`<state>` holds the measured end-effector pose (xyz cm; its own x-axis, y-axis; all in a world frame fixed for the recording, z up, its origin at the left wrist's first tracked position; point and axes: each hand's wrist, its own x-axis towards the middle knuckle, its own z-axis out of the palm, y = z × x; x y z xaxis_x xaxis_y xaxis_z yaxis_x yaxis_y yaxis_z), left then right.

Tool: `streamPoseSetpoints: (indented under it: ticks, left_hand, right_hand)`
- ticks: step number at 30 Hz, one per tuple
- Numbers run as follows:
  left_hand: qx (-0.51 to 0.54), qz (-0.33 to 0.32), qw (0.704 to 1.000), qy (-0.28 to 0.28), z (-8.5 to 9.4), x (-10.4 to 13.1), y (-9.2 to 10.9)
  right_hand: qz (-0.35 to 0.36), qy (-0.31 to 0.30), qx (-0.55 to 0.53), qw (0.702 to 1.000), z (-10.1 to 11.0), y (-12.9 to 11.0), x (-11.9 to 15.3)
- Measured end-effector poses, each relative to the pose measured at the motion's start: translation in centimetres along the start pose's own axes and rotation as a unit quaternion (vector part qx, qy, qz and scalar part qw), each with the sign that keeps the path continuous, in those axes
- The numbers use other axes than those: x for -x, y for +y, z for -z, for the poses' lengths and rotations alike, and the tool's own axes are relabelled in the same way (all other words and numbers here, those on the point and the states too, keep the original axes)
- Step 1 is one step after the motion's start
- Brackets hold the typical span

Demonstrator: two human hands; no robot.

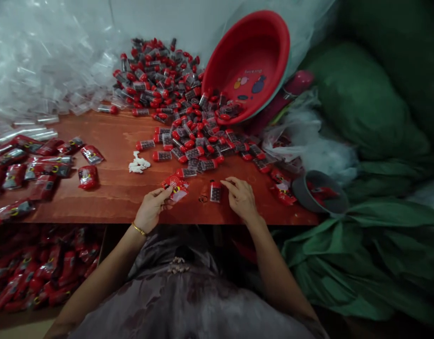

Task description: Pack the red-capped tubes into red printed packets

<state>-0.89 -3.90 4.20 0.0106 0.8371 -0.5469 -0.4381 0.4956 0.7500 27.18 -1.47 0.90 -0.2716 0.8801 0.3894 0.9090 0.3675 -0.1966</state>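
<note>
My left hand (154,207) pinches a flat red printed wrapper (178,188) over the table's front edge area. To its right a small clear container with a red end and dark contents (215,192) rests on the table. Beside that container is my right hand (241,197), its fingers bent and slightly apart, with nothing visible in them. A small dark ring (203,198) lies between the wrapper and the container. Beyond my hands a large pile of similar red-capped containers (194,134) spreads over the reddish-brown table (111,202).
A red basin (248,61) leans tilted behind the pile. Clear sleeves (51,56) heap at the back left, above red packets (44,174). White crumpled pieces (138,163) lie mid-table. On the right are a grey bowl (298,188) and green sacks (365,103).
</note>
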Motion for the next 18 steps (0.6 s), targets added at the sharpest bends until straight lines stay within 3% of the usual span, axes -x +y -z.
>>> streamPoseSetpoints:
  ticks: [4, 6, 9, 12, 15, 18]
  left_hand:
    - [-0.011, -0.016, 1.0, 0.016, -0.7, 0.1, 0.1]
    - [-0.008, -0.018, 1.0, 0.022, -1.1, 0.1, 0.0]
    - [0.001, -0.007, 1.0, 0.011, -1.8, -0.1, -0.2]
    - [0.008, 0.017, 1.0, -0.01, -2.4, -0.3, -0.4]
    - [0.016, 0.042, 0.999, -0.021, -2.8, -0.5, -0.4]
    - [0.029, 0.063, 0.997, -0.032, -3.0, -0.5, -0.4]
  right_hand:
    - [-0.185, -0.069, 0.035, 0.98, 1.2, -2.0, -1.2]
    - [-0.241, -0.12, 0.06, 0.961, 1.3, -3.8, -1.2]
    - [-0.256, -0.138, 0.089, 0.953, 0.5, -5.9, -0.7]
    - [-0.25, -0.115, 0.075, 0.958, -0.6, -6.3, 0.1]
    - [-0.243, -0.083, -0.051, 0.965, -0.9, -5.6, 1.2]
    - [-0.233, -0.082, -0.276, 0.929, 0.2, -5.7, 2.3]
